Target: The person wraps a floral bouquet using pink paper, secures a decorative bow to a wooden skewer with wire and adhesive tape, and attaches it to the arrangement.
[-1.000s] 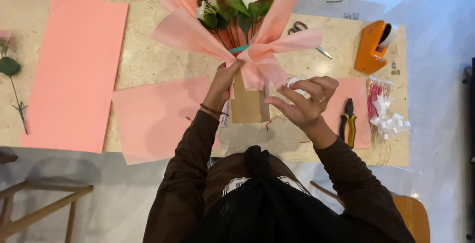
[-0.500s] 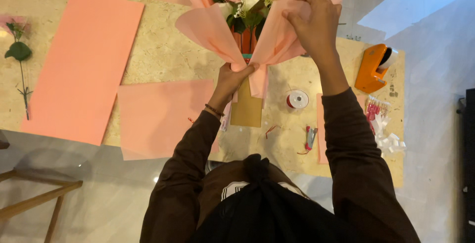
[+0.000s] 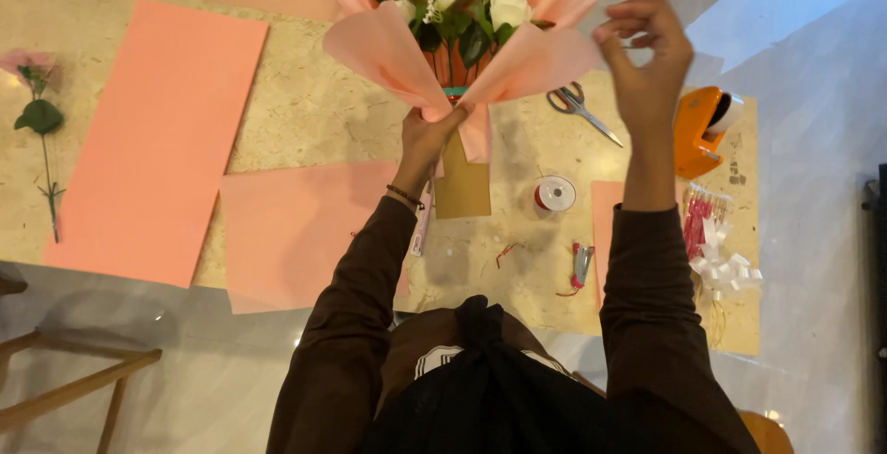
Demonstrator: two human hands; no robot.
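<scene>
My left hand is shut around the neck of a bouquet of pink and white flowers with green leaves, held up over the table. Peach wrapping paper fans out around the blooms, pinched in at a teal band just above my fist. My right hand is raised beside the wrap's right edge with its fingers loosely curled and nothing clearly in them. A brown paper piece shows below the bouquet.
On the beige table lie a long peach sheet, a second peach sheet, scissors, an orange tape dispenser, a ribbon spool, a small stapler, white bows and a single stemmed flower. A wooden stool stands at lower left.
The bouquet has been lifted higher and farther from me. My right hand rose from near the stems to the wrap's right edge, then came off it to the right.
</scene>
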